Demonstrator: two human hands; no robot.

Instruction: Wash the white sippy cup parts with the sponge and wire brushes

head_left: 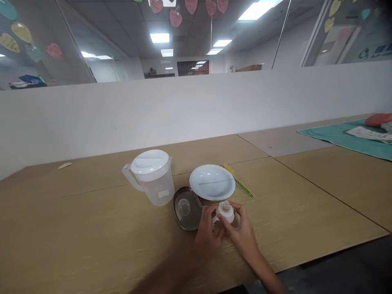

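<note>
Both my hands are around a small white baby-bottle top with a clear nipple (226, 207), in front of the white bowl. My left hand (209, 230) grips its left side, where a white handle shows. My right hand (241, 230) holds the right side, thumb across the front. A thin stick or line (216, 181) lies across the white bowl (212, 194). Left of my hands, a metal tray (191, 216) holds a small clear cap (184, 207). What is under the bottle top is mostly hidden by my fingers.
A lidded plastic pitcher (159, 185) stands behind the metal tray. A green-handled brush with a yellow head (243, 186) lies right of the bowl. A teal cloth (346, 136) with items on it is at the far right. A white wall (190, 110) rises behind the table.
</note>
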